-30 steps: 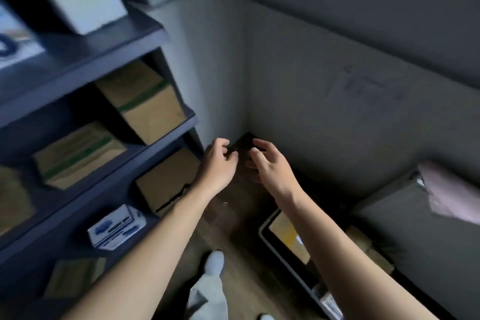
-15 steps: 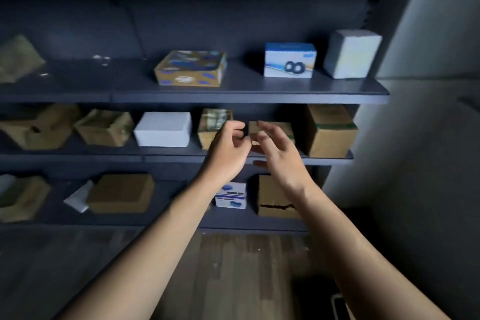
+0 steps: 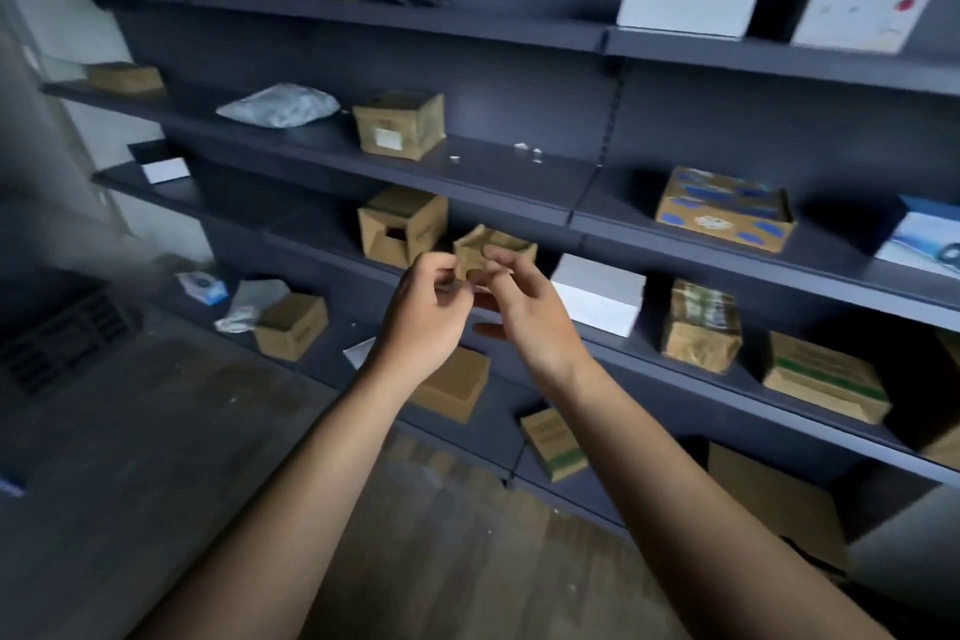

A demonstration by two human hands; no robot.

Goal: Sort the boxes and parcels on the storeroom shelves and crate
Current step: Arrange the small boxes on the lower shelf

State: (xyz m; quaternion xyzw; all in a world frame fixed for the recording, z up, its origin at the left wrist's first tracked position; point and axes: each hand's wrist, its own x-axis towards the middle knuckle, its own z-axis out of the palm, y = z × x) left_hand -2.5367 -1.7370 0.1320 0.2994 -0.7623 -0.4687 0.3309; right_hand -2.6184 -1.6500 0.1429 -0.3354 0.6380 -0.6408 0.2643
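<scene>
Both my hands are raised close together in front of dark shelves (image 3: 519,218). My left hand (image 3: 431,314) has its fingers curled toward the thumb, and I see nothing in it. My right hand (image 3: 530,312) is relaxed, fingers partly extended, holding nothing. Just behind the fingertips a crumpled open-top cardboard box (image 3: 498,247) sits on the middle shelf, apart from both hands. To its left stands a cardboard box with a hole (image 3: 402,229), and to its right a white box (image 3: 597,294).
A taped brown box (image 3: 701,325) and a green-striped box (image 3: 826,377) share that shelf on the right. Above lie a grey parcel bag (image 3: 278,105), a labelled box (image 3: 400,124) and a blue-patterned box (image 3: 724,208). Lower shelves hold more cardboard boxes (image 3: 291,325). The floor is wooden (image 3: 441,535).
The view has swung left from the room's corner along the shelves. My hands have kept the same raised pose close together, holding nothing.
</scene>
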